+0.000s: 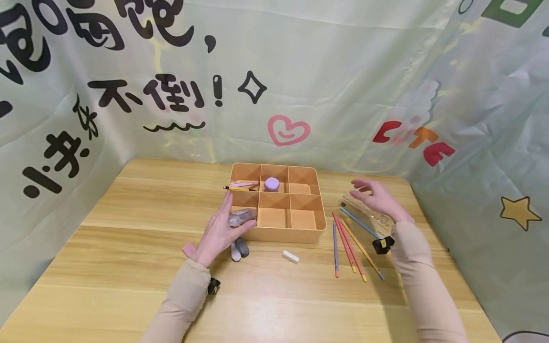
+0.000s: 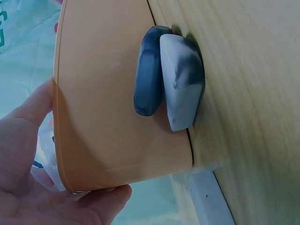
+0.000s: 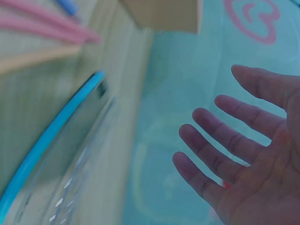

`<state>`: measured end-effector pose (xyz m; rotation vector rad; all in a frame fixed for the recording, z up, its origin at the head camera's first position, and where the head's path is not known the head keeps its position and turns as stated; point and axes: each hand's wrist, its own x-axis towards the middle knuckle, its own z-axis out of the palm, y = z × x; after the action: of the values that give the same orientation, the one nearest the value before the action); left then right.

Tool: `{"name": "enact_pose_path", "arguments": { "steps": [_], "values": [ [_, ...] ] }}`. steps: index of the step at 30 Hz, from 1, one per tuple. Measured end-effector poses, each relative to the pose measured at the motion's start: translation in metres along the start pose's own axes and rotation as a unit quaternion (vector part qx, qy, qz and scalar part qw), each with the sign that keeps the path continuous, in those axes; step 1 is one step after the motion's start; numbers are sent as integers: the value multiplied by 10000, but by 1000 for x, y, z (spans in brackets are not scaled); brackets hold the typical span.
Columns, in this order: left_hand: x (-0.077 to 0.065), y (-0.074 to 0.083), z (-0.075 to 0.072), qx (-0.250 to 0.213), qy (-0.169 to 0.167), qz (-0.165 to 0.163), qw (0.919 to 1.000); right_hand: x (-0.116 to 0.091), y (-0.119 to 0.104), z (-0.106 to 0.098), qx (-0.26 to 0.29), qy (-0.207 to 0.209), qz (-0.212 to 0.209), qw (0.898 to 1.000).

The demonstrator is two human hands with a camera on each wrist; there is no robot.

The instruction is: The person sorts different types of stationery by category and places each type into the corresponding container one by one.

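At the front left corner of a tan divided box (image 1: 283, 234), my left hand (image 1: 218, 233) holds the wall, thumb over the front rim and fingers along the left side. A clear grey item, perhaps a correction tape (image 1: 241, 216), lies in the front left compartment beside the thumb. My right hand (image 1: 377, 197) is spread and holds nothing, above a clear ruler (image 1: 377, 214) and a blue pencil-like stick (image 1: 360, 221). The right wrist view shows its palm (image 3: 262, 183) with fingers apart. Ruler and stick partly disappear behind the right wrist.
Several pencils (image 1: 349, 245) lie right of the box. A dark grey eraser-like block (image 2: 151, 70), a pale one (image 2: 183, 84) and a white block (image 1: 290, 257) lie in front; a pink piece (image 1: 188, 249) sits by my left wrist. Rear compartments hold a purple round item (image 1: 271, 184) and a yellow stick (image 1: 240, 188).
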<state>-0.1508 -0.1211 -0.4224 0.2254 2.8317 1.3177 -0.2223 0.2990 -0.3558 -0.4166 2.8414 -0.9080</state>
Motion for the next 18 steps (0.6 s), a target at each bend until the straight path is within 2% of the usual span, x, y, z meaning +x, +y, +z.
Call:
{"name": "enact_pose_path", "arguments": {
  "steps": [9, 18],
  "values": [
    [1, -1, 1, 66, -36, -54, 10000, -21, 50, -1, -7, 67, 440, 9990],
    [1, 0, 1, 75, -49, -74, 9999, -34, 71, 1, -70, 89, 677, 9976]
  ]
}}
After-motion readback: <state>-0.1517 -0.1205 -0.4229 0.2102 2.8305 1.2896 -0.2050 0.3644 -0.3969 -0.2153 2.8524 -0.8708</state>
